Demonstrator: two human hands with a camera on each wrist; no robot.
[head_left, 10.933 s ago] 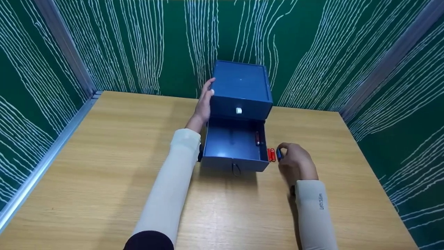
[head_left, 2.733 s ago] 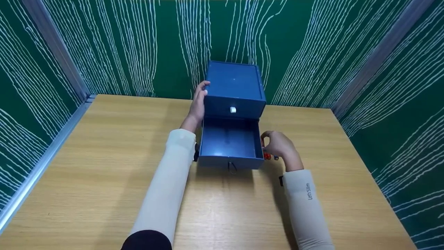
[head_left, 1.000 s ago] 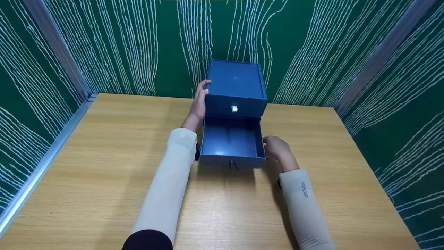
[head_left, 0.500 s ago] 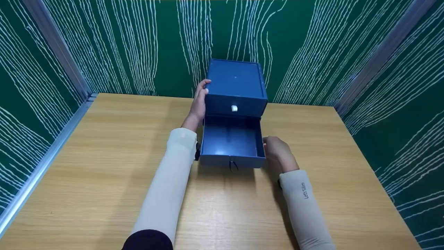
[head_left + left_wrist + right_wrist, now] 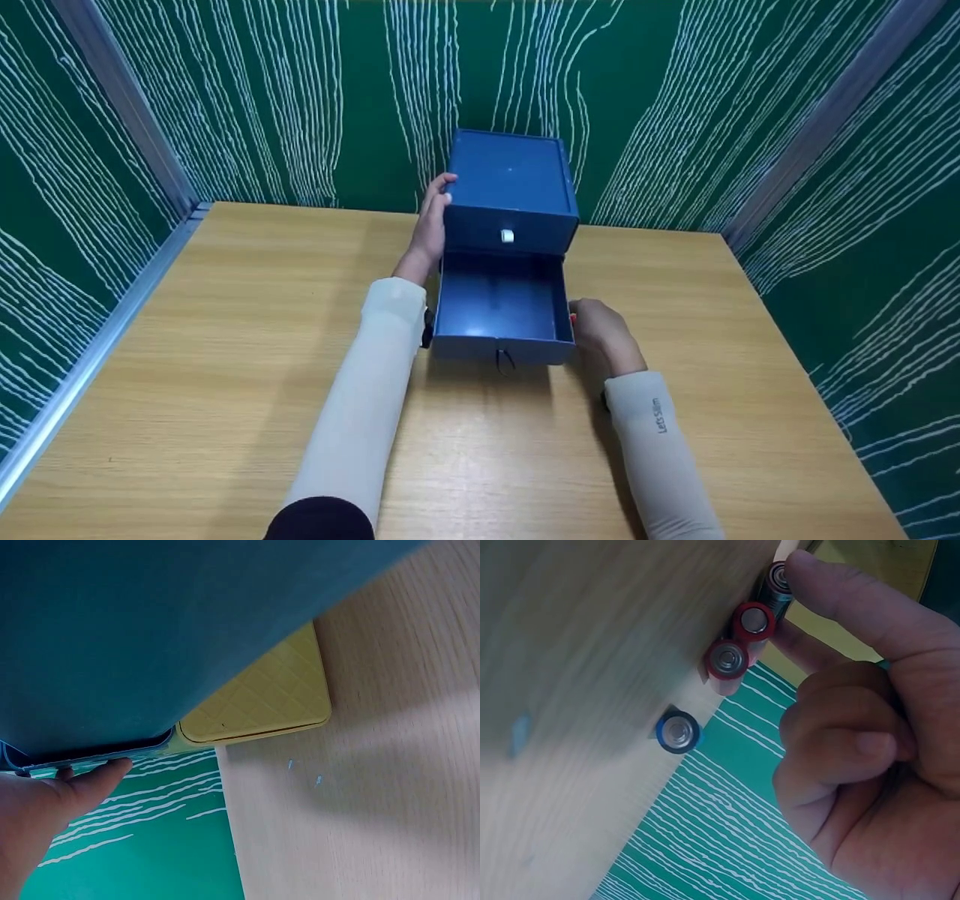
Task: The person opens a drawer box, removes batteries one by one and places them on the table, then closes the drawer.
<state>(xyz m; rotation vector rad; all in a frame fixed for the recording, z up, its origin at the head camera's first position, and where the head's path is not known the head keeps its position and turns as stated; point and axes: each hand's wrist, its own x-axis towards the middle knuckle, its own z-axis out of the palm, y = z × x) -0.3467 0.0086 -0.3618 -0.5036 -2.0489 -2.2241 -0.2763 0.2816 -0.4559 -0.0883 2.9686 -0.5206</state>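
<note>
Right wrist: battery (image 5: 774, 586) in grip (image 5: 877, 720)

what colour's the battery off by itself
The lone cylindrical battery is blue and silver, showing best in the right wrist view.

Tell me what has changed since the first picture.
The right hand moved left, up to the side of the open drawer. It let go of the blue battery and now pinches a dark battery beside two red batteries. The dark red battery that was inside the drawer no longer shows there. Unchanged: left hand against the cabinet, drawer open.
</note>
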